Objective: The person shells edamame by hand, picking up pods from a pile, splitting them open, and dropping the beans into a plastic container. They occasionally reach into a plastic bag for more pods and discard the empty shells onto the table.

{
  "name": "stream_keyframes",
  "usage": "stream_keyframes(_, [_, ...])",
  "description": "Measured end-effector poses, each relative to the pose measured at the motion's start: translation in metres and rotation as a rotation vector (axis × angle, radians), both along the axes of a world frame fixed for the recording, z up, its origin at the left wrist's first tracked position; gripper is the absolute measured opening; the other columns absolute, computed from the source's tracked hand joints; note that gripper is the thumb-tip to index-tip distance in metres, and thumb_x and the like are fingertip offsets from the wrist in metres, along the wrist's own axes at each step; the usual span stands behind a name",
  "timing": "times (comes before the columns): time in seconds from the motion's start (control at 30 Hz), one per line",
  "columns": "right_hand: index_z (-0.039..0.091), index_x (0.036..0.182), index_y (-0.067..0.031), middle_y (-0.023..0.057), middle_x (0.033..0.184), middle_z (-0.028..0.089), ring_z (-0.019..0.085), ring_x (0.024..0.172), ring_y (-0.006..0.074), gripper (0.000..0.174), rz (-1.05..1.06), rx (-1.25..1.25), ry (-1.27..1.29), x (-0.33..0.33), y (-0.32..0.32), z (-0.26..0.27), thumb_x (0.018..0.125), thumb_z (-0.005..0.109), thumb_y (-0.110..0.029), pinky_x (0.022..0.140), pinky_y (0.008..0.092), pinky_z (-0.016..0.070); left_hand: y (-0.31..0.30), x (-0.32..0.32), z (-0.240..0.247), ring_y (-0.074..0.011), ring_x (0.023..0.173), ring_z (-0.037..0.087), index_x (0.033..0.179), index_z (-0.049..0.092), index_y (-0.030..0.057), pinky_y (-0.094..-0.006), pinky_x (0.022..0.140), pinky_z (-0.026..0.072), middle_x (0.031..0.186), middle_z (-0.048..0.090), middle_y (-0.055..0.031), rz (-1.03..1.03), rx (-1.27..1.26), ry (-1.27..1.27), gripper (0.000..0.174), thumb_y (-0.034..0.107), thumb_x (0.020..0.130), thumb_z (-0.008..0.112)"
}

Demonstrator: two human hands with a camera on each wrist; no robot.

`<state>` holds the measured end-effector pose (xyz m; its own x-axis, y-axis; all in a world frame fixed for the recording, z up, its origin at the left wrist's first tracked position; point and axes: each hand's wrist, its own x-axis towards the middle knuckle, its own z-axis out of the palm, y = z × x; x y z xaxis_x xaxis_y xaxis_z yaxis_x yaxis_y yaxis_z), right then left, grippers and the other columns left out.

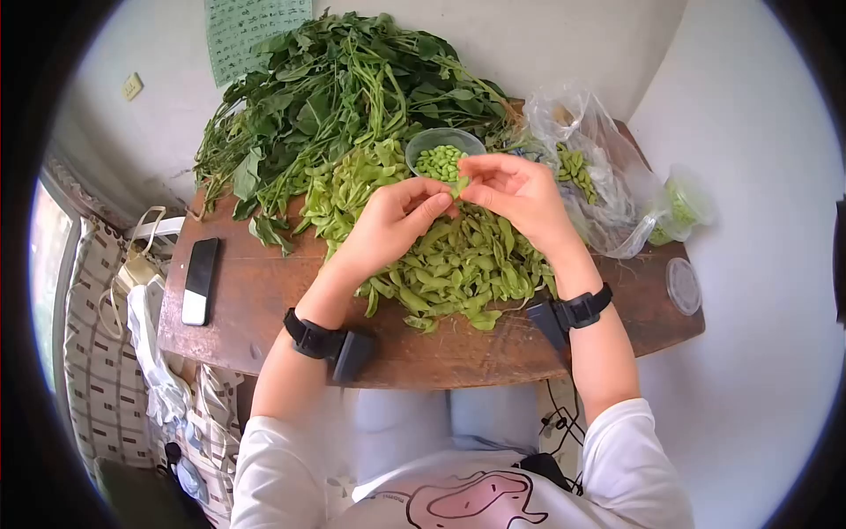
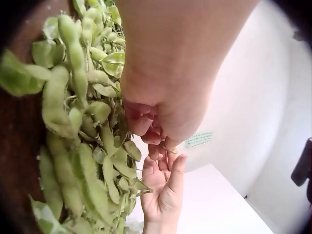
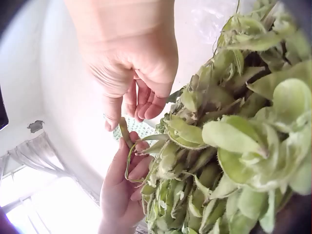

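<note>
In the head view my left hand point(image 1: 392, 220) pinches a green soybean pod point(image 1: 460, 186) between thumb and curled fingers. Facing it, my right hand point(image 1: 520, 198) has thumb and forefinger at the pod's other end. The right wrist view shows the pod point(image 3: 126, 132) upright in the left fingertips, against the right thumb; the other right fingers curl loosely. Just behind the hands stands a clear round tub point(image 1: 446, 134) holding shelled green beans point(image 1: 438, 162). Below and around the hands spreads a pile of soybean pods point(image 1: 458, 273), some split and flat.
Leafy soybean stalks point(image 1: 344, 88) heap against the wall. To the right lie a clear plastic bag point(image 1: 608, 207) with pods, another tub of green beans point(image 1: 683, 207) and a round lid point(image 1: 683, 286). A phone point(image 1: 200, 282) rests on the wooden table point(image 1: 256, 313) at left.
</note>
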<state>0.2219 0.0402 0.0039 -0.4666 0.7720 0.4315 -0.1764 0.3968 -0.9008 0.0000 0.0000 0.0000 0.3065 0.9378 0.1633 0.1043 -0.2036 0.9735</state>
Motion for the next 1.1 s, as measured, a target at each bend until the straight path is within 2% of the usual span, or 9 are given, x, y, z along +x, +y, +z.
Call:
stream_keyframes(0.07, [0.074,0.113,0.0008,0.005,0.11,0.072,0.067,0.098,0.0107,0.021,-0.075,-0.134,-0.061,-0.002,-0.002,0.001,0.093,0.074,-0.005,0.086,0.0254,0.0549,0.001,0.0,0.0,-0.0098,0.095,0.067,0.119,0.067,-0.0047,-0.0269,0.087,0.0532,0.103,0.074,-0.0073,0.002,0.077,0.042,0.029,0.019,0.102,0.065])
stream_keyframes(0.33, [0.075,0.111,0.0014,0.0042,0.108,0.068,0.065,0.095,0.011,0.017,-0.1,0.038,-0.102,-0.008,-0.01,0.007,0.095,0.07,-0.003,0.084,0.025,0.0533,-0.007,0.001,0.008,-0.0114,0.098,0.067,0.117,0.07,-0.0043,-0.0276,0.09,0.0527,0.102,0.075,-0.0065,0.008,0.031,0.028,0.03,0.021,0.103,0.064])
stream_keyframes(0.4, [0.075,0.111,0.0012,0.0045,0.107,0.068,0.065,0.095,0.0112,0.017,-0.103,0.028,-0.118,-0.008,-0.011,0.006,0.095,0.07,-0.003,0.084,0.0251,0.0534,-0.003,0.001,0.004,-0.0067,0.086,0.063,0.117,0.071,-0.0019,-0.0237,0.077,0.0516,0.098,0.073,-0.0023,-0.016,0.096,0.03,0.031,0.024,0.103,0.064])
stream_keyframes(0.43, [0.075,0.112,0.001,0.0048,0.107,0.068,0.065,0.095,0.0115,0.018,-0.103,0.012,-0.131,-0.009,-0.011,0.006,0.095,0.069,-0.003,0.084,0.0252,0.0535,-0.003,-0.001,0.006,-0.0067,0.086,0.063,0.117,0.071,-0.0019,-0.0237,0.077,0.0516,0.098,0.073,-0.0023,-0.01,0.11,0.033,0.031,0.024,0.103,0.064])
stream_keyframes(0.5, [0.074,0.114,0.0016,0.0054,0.107,0.067,0.066,0.095,0.0121,0.019,-0.093,0.042,-0.126,-0.009,-0.011,0.007,0.095,0.069,-0.002,0.084,0.0247,0.0537,-0.007,-0.002,0.011,-0.0008,0.067,0.047,0.116,0.072,0.0018,-0.0192,0.056,0.0376,0.093,0.071,0.0031,-0.044,-0.107,0.034,0.03,0.028,0.103,0.064])
stream_keyframes(0.53, [0.073,0.115,0.002,0.0054,0.108,0.068,0.066,0.095,0.0123,0.02,-0.045,0.016,-0.076,-0.009,-0.011,0.006,0.095,0.068,-0.001,0.083,0.0242,0.0535,-0.006,0.0,0.009,-0.0012,0.064,0.045,0.113,0.072,0.0024,-0.0194,0.055,0.0357,0.091,0.069,0.0036,-0.044,-0.098,0.006,0.03,0.03,0.103,0.064])
stream_keyframes(0.73, [0.073,0.116,0.0026,0.0045,0.106,0.067,0.067,0.095,0.0119,0.023,0.044,-0.005,-0.027,-0.007,-0.015,0.009,0.094,0.069,0.002,0.082,0.0241,0.054,-0.007,-0.006,0.015,0.0001,0.063,0.043,0.112,0.073,0.0036,-0.0187,0.053,0.0343,0.092,0.071,0.0031,-0.133,-0.177,-0.057,0.027,0.028,0.102,0.065])
stream_keyframes(0.8, [0.074,0.114,0.0019,0.0037,0.106,0.067,0.067,0.094,0.0115,0.022,-0.01,0.142,-0.059,-0.007,-0.012,0.004,0.092,0.071,0.002,0.082,0.024,0.0541,-0.007,-0.006,0.013,0.001,0.064,0.046,0.112,0.074,0.0049,-0.0179,0.053,0.0355,0.091,0.072,0.0038,-0.147,-0.218,-0.129,0.024,0.026,0.101,0.068])
stream_keyframes(1.1, [0.073,0.106,0.0031,0.0056,0.107,0.067,0.067,0.097,0.0135,0.015,0.057,0.037,-0.005,-0.008,-0.017,0.003,0.091,0.07,0.005,0.085,0.0269,0.0561,-0.004,-0.011,0.008,0.0013,0.062,0.044,0.102,0.077,0.0059,-0.0181,0.051,0.031,0.086,0.072,0.0039,-0.173,-0.241,-0.118,0.021,0.025,0.098,0.071])
